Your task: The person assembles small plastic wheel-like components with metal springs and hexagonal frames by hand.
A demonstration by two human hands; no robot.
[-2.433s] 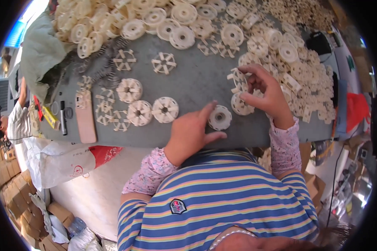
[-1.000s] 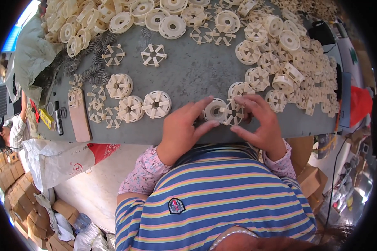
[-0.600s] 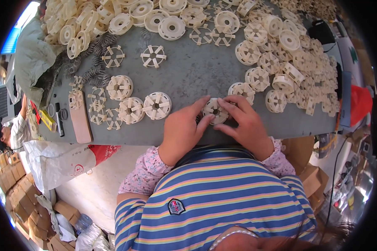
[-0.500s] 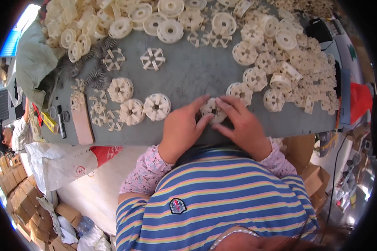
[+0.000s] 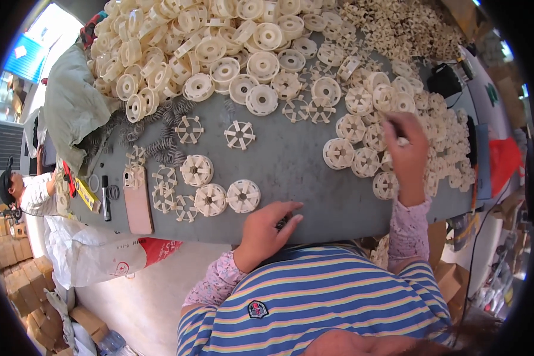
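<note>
My left hand (image 5: 270, 228) rests at the table's near edge. Its thumb and forefinger are apart; a small dark patch shows between them, too unclear to name. My right hand (image 5: 407, 139) reaches over the cream plastic parts on the right, its fingers curled. A small pale bit shows at its fingertips, but its kind is unclear. Left of that hand lies a round slotted plastic wheel (image 5: 339, 153), with another wheel (image 5: 366, 162) touching its right side. A finished-looking wheel (image 5: 243, 196) lies just beyond my left hand, beside a similar wheel (image 5: 210, 200).
A large heap of cream rings (image 5: 207, 47) fills the far side. Grey springs (image 5: 160, 133) lie by a green cloth (image 5: 71, 107). Spoked pieces (image 5: 240, 136) sit mid-table. A pink phone (image 5: 137, 202) and marker (image 5: 105, 199) lie left. Another person (image 5: 32, 190) is at far left.
The wheel between my hands is gone from there. My right hand has moved right, over the parts; my left stays near the edge. One more wheel appears left of the right-hand group. The view has shifted.
</note>
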